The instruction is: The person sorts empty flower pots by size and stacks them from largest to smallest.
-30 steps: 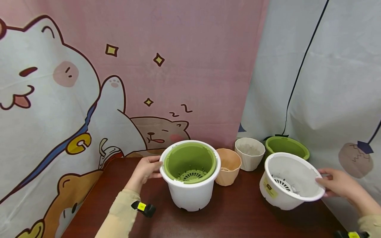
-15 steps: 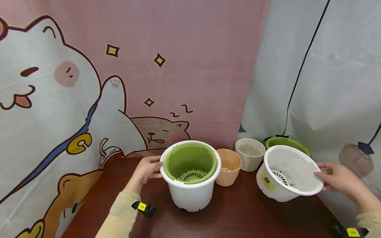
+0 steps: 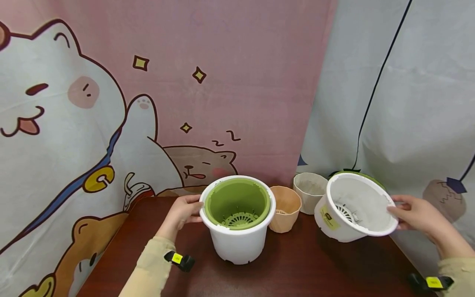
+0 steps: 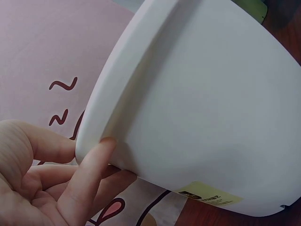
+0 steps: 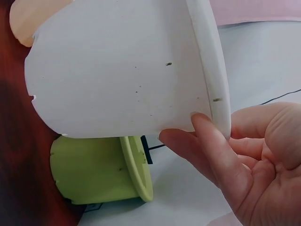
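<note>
At the table's middle stands a large white flower pot (image 3: 237,246), upright, with a green pot (image 3: 237,202) nested inside it. My left hand (image 3: 184,210) grips the left side of its rim; the left wrist view has the thumb (image 4: 89,181) just under that rim. On the right, my right hand (image 3: 417,214) pinches the right rim of a second white pot (image 3: 361,202). This one is raised off the table, tilted, its mouth facing up and toward me. Slots show in its bottom, and a yellow label (image 3: 329,218) is on its side.
A peach faceted pot (image 3: 285,210) stands beside the nested pots. Behind it is a cream faceted pot (image 3: 311,193). Another green pot (image 5: 94,169) stands at the back right, mostly hidden by the raised one in the head view. Printed curtains (image 3: 241,95) hang behind the dark red table (image 3: 297,268).
My right hand has lifted the second white pot and carried it slightly left and away from me, covering more of the back green pot. The left hand and nested pots have not moved.
</note>
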Demonstrator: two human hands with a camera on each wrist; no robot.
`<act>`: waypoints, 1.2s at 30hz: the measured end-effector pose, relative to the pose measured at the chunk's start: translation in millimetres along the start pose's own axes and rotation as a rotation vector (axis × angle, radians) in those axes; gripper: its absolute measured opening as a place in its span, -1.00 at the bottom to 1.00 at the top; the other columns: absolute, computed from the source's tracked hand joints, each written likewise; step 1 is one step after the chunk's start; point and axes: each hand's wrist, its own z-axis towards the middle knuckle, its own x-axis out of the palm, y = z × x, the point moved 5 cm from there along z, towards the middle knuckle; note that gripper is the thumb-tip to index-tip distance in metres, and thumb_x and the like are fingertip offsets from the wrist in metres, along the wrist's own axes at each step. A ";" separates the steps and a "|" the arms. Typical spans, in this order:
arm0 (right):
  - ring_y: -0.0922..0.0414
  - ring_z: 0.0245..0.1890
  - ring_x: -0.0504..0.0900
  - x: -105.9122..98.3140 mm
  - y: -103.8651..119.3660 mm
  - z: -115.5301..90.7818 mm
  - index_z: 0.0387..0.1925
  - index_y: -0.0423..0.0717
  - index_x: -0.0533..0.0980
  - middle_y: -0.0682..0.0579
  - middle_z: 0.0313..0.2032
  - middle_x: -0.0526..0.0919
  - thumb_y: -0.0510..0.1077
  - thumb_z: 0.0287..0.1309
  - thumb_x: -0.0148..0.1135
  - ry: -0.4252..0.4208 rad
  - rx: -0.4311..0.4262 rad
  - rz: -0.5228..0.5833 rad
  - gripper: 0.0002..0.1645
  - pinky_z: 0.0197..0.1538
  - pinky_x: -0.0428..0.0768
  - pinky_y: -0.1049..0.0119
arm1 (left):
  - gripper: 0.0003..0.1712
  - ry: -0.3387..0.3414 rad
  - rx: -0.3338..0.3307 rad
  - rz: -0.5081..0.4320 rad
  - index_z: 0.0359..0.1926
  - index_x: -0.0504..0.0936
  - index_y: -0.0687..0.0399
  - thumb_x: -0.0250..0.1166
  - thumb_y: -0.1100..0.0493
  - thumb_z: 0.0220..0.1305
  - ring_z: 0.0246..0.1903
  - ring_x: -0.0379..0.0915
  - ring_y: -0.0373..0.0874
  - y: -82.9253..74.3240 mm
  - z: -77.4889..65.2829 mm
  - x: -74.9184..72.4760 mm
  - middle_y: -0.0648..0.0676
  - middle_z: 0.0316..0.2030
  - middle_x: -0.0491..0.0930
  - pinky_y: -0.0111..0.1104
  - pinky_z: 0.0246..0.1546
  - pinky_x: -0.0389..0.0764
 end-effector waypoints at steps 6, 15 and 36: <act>0.12 -0.49 0.62 1.2 11.1 2.1 0.19 -0.75 0.11 -0.17 -0.32 0.64 -0.25 0.44 0.05 -0.017 -0.032 0.012 -0.38 -0.44 0.72 0.26 | -0.53 -0.001 0.003 0.002 0.26 0.48 0.40 0.21 0.36 0.34 -0.36 0.66 -0.06 0.4 0.0 0.4 0.35 -0.02 0.62 -0.26 -0.41 0.76; 0.12 -0.50 0.62 2.6 26.0 7.8 0.21 -0.70 0.13 -0.17 -0.31 0.62 -0.19 0.45 0.08 -0.022 -0.067 0.016 -0.35 -0.43 0.73 0.26 | -0.54 0.004 0.015 -0.023 0.24 0.49 0.43 0.20 0.39 0.33 -0.40 0.63 -0.09 1.6 0.6 0.7 0.34 -0.12 0.65 -0.30 -0.45 0.75; 0.16 -0.49 0.64 7.8 58.8 23.0 0.25 -0.69 0.12 -0.26 -0.23 0.63 -0.22 0.43 0.10 -0.014 -0.122 0.076 -0.34 -0.41 0.73 0.27 | -0.51 0.002 0.012 -0.007 0.27 0.44 0.45 0.20 0.39 0.34 -0.36 0.64 -0.07 -0.3 0.6 1.0 0.38 -0.07 0.63 -0.29 -0.43 0.75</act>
